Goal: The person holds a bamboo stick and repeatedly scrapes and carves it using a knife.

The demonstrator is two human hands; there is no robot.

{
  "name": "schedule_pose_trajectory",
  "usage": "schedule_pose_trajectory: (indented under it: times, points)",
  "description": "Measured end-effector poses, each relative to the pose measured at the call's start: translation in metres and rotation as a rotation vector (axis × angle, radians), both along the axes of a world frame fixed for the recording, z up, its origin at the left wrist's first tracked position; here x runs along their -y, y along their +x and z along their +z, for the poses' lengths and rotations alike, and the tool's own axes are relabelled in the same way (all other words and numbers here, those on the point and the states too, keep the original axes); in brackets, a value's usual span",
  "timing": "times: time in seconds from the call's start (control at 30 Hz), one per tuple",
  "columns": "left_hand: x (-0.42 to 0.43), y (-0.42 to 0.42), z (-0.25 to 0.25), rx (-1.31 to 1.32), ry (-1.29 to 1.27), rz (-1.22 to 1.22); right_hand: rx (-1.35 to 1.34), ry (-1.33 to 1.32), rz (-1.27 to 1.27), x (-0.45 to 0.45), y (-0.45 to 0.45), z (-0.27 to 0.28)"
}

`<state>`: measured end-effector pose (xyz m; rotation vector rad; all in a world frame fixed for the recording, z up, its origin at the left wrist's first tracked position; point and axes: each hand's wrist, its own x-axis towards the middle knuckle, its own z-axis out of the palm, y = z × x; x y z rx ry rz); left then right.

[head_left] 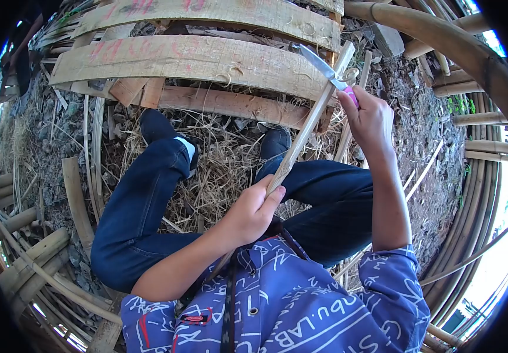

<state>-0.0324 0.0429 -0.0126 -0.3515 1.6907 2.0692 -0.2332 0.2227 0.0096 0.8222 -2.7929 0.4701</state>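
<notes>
My left hand (255, 210) is closed around the lower part of a long pale bamboo strip (308, 125). The strip slants up and away to the right, and its far end lies over the edge of a wooden pallet. My right hand (369, 115) grips a knife (317, 60) by its pink handle. The blade points up and to the left and lies across the strip near its far end. A pale curled shaving (349, 75) shows beside the blade. My fingers hide most of the handle.
The wooden pallet (166, 59) with broad planks stands in front of my feet. Dry shavings (207, 135) cover the ground between my legs. Bamboo poles (483, 147) line the right side, and a thick curved pole (442, 35) arches at upper right. More bamboo pieces (36, 259) lie at left.
</notes>
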Motion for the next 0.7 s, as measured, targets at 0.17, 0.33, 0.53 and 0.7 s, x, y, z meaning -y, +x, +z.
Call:
schedule_pose_trajectory:
  times: [0.17,0.33,0.53,0.7]
  points:
    - [-0.002,0.003,0.000,-0.001,0.003,-0.018,0.059,0.017,-0.096,-0.005,-0.015,0.009]
    - [-0.002,0.005,-0.008,-0.023,0.028,0.010,0.005,-0.009,-0.061,-0.002,-0.023,0.004]
    - [-0.004,0.004,-0.011,-0.057,0.043,0.027,0.006,0.005,-0.066,-0.005,-0.032,0.010]
    - [-0.002,0.004,-0.009,-0.048,0.057,0.040,-0.020,0.009,-0.059,-0.002,-0.039,0.007]
